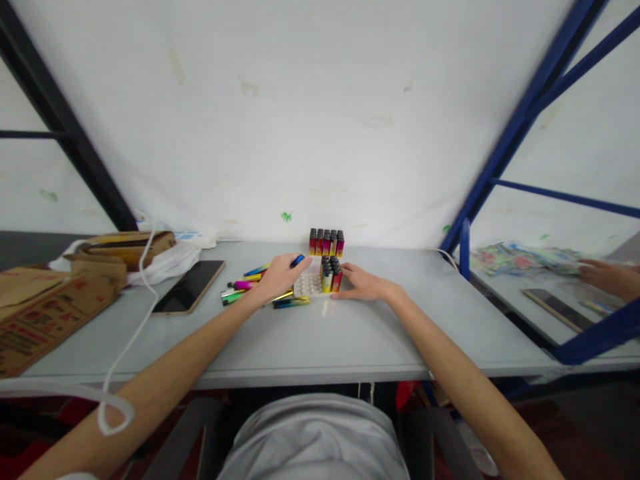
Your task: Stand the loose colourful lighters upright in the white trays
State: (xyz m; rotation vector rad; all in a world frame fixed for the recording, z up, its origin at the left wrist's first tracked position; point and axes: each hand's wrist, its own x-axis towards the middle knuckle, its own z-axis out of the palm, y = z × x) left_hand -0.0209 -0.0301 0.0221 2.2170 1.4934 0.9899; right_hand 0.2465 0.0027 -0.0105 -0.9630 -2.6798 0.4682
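My left hand [281, 275] is closed on a blue lighter [297, 261], above the left part of a white tray [307, 285] with round holes. Upright lighters [331, 273] with black tops fill the tray's right part. Beside them, on the right, lies my right hand [364, 284], its fingers apart and resting against the tray's right side. Several loose lighters [243, 285] in mixed colours lie left of the tray, partly hidden by my left hand. Behind the tray stands a block of upright red and yellow lighters [326, 243].
A phone [190, 287] lies on the grey table [350, 340] at the left, near an open cardboard box [55, 307]. A white cable [143, 320] hangs in front. Blue frame bars [505, 143] rise at the right; beyond them another person's hand [607, 277] shows.
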